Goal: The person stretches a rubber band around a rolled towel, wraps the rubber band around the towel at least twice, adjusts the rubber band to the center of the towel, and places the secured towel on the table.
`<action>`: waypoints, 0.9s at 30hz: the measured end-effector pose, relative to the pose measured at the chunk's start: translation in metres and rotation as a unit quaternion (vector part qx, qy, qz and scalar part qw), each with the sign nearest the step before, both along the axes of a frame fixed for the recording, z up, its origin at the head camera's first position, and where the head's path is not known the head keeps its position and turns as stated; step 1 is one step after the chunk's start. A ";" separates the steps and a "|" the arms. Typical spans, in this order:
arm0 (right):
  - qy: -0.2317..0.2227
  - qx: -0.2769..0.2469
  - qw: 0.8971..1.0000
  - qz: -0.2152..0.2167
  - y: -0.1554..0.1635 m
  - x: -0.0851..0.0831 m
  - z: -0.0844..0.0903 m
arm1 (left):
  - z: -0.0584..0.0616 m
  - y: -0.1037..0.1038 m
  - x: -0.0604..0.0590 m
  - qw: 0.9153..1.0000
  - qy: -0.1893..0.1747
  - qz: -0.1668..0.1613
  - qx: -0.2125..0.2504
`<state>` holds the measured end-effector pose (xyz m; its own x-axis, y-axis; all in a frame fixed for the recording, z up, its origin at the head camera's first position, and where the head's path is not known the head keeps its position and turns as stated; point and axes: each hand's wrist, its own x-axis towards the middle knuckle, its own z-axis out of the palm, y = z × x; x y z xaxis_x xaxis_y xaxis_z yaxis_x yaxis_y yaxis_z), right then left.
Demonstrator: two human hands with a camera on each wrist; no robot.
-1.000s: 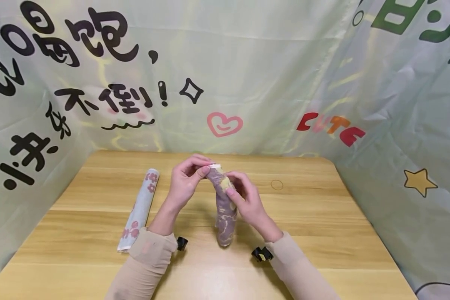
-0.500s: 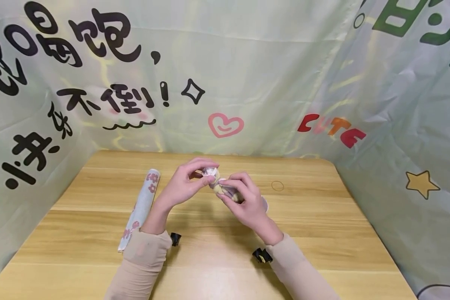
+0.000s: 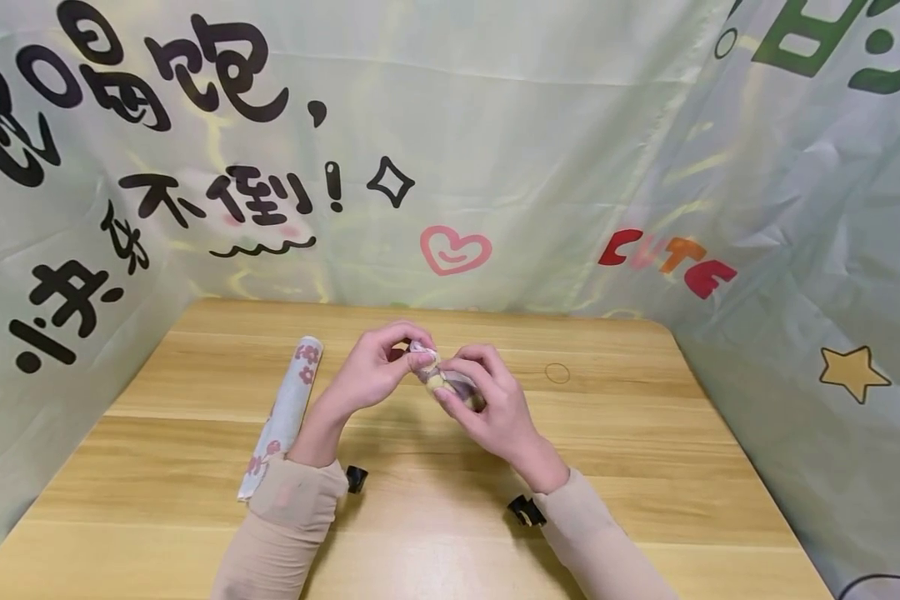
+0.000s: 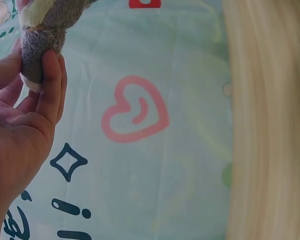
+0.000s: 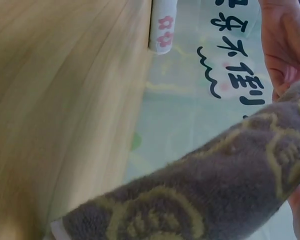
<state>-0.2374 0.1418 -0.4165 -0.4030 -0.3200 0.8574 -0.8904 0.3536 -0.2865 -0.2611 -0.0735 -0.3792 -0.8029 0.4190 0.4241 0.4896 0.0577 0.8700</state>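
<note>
Left hand [image 3: 371, 379] pinches end of rolled purple-grey terry towel with yellow pattern [image 3: 450, 385], right hand [image 3: 495, 408] curled round it above wooden table [image 3: 645, 467]; white floral rolled towel [image 3: 285, 412] lies left

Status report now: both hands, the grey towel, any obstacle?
Left hand pinches the end of the grey towel. Right hand grips its middle, above the table. White flowered roll lies apart, left; no obstacle.
</note>
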 end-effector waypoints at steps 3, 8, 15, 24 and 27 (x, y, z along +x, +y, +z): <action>-0.005 0.013 1.000 -0.010 0.000 0.001 0.001 | 0.000 0.003 0.001 1.000 0.005 0.004 0.007; -0.009 0.043 0.999 -0.029 0.002 0.004 0.002 | 0.001 0.009 0.003 0.999 0.013 0.010 0.028; 0.019 0.056 0.997 -0.045 0.005 -0.001 0.000 | -0.002 0.015 0.003 1.000 -0.006 0.000 0.016; 0.012 0.036 0.999 0.007 0.007 -0.002 -0.004 | -0.001 0.001 -0.001 0.992 0.033 -0.024 -0.124; 0.013 0.035 0.999 0.010 0.004 -0.001 -0.004 | -0.001 0.000 0.000 0.991 0.054 -0.016 -0.120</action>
<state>-0.2384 0.1458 -0.4206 -0.3745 -0.3874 0.8424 -0.9041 0.3542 -0.2390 -0.2614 -0.0733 -0.3801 -0.7432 0.5430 0.3908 0.5835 0.2404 0.7757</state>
